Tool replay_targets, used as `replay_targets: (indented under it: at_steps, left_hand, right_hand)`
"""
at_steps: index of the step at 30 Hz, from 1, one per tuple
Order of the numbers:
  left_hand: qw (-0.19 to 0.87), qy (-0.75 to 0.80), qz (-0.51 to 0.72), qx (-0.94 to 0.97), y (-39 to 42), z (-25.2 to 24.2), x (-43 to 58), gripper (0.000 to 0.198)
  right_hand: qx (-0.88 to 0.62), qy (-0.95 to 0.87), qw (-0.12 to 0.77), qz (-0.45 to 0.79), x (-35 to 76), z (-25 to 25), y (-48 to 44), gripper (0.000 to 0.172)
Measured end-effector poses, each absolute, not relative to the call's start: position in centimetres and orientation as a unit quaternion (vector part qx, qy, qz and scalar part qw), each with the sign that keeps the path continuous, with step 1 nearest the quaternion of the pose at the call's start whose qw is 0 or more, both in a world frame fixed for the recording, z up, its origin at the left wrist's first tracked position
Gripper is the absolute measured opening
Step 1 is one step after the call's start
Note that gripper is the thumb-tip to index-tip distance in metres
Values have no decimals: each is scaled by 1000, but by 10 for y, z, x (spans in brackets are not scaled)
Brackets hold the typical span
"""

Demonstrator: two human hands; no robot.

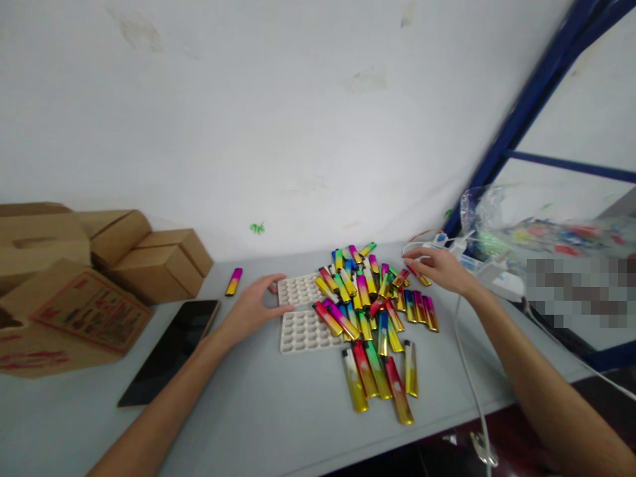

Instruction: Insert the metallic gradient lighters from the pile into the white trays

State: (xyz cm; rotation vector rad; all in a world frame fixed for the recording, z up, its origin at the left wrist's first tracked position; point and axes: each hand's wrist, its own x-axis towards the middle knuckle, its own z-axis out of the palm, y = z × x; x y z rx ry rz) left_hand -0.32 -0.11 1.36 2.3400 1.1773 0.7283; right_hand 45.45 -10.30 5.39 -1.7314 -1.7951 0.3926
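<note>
Left hand [253, 306]: fingers spread at left edge of white, rectangular, multi-cavity tray [295, 291] | Right hand [440, 268]: at slim red-and-gold lighter [422, 278], grip indeterminable | Glossy multicoloured lighters [364, 290]: heaped right on grey desk [238, 411]

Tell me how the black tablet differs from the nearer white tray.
The tablet has a smooth dark face; the nearer white tray is pitted with rows of hollows. Lighters overlap the tray's right side, while none lies on the tablet. The tablet sits slantwise; the tray sits squarer to the wall. Both lie flat on the grey table.
</note>
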Motion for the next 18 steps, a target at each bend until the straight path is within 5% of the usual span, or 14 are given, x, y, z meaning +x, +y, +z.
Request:
replay_targets:
  at_steps: [3,8,18]
  left_hand:
    - [203,440,246,839,0,17,-6,80]
    - [214,462,217,833,1,27,-13,88]
    - [112,463,209,854,2,59,-32,74]
  right_hand:
    - [-648,-668,341,133,452,44,-104,52]
    - [-625,-720,269,135,434,46,-109,45]
    - [-587,-773,196,139,421,43,-110,39]
